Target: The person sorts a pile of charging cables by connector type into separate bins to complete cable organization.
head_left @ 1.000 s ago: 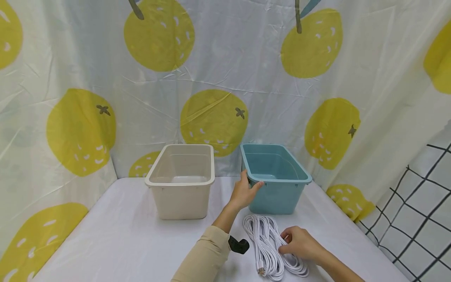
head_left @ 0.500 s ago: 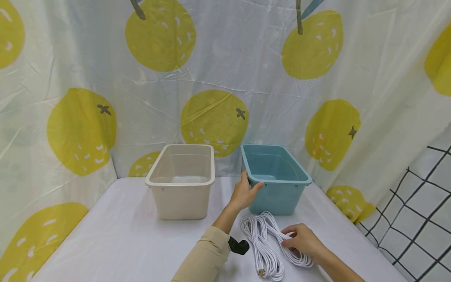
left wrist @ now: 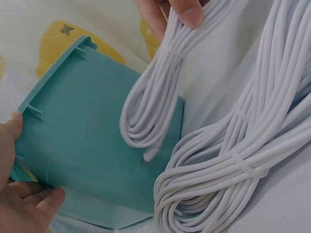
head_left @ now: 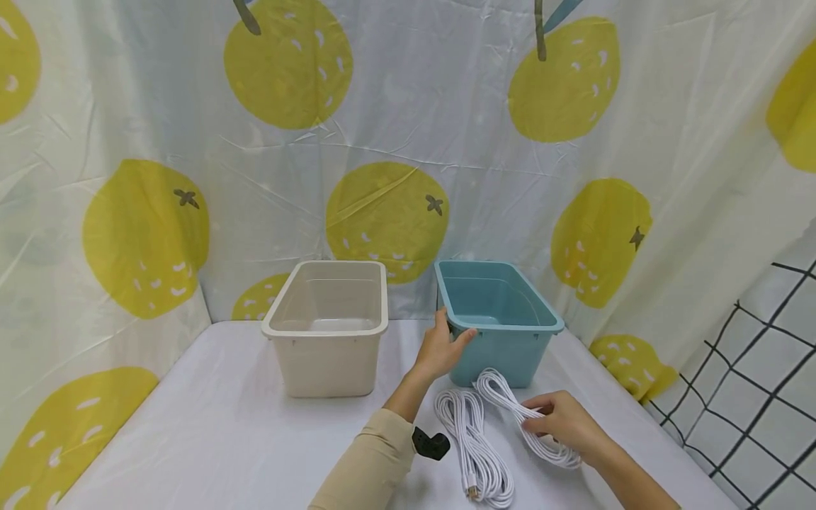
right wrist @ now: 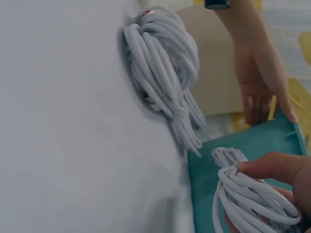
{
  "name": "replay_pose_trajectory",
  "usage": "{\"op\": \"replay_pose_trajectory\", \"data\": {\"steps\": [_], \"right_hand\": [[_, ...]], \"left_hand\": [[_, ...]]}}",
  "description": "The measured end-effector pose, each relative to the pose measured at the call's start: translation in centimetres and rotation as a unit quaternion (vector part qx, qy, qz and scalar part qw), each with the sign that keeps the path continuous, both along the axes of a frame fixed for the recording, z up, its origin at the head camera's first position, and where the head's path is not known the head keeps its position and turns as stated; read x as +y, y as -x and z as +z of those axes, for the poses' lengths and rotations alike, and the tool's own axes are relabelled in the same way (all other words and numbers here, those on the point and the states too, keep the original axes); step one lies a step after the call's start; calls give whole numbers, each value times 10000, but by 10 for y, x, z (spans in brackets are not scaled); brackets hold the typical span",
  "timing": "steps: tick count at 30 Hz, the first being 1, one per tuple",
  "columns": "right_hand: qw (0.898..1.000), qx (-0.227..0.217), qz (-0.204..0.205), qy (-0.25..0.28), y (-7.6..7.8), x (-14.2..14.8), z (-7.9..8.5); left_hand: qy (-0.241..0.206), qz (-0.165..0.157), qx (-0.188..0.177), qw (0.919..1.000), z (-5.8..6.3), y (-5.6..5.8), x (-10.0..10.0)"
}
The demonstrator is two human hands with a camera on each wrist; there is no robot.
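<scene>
My left hand [head_left: 440, 350] holds the near left corner of a blue-green plastic bin [head_left: 500, 358], its thumb by the rim and its fingers against the side. My right hand [head_left: 564, 421] pinches a coiled white cable [head_left: 503, 393], tied round near one end in the left wrist view. The held coil is raised in front of the bin's near wall. A second coiled white cable [head_left: 472, 446] lies on the table to its left, with a metal plug [head_left: 472, 491] at the near end. In the right wrist view the right thumb presses on the held coil [right wrist: 257, 204].
A beige bin [head_left: 331, 365] stands left of the blue-green one. Behind both hangs a fruit-print curtain [head_left: 395, 149]. A black wire grid [head_left: 752, 375] leans at the right edge. The white table [head_left: 210, 425] extends to the left.
My right hand has drawn one cable coil away from the other, to the right and up toward the blue-green bin. The left hand and both bins have stayed in place.
</scene>
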State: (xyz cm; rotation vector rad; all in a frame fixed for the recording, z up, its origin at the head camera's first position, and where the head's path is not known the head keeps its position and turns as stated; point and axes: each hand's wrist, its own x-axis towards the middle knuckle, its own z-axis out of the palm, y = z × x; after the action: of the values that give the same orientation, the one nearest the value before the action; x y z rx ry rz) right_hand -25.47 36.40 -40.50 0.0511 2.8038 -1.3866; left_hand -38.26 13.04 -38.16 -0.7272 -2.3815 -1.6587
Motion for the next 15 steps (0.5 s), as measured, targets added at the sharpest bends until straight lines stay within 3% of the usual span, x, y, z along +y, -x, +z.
{"op": "replay_pose_trajectory", "data": {"steps": [6,15], "right_hand": [[9977,179,628,180,-4,14,27],[9964,403,740,99,-6,20,53]], "left_hand": [[9,-21,-35,10000,0,1,0],[63,-33,35,10000,-1,2,-2]]}}
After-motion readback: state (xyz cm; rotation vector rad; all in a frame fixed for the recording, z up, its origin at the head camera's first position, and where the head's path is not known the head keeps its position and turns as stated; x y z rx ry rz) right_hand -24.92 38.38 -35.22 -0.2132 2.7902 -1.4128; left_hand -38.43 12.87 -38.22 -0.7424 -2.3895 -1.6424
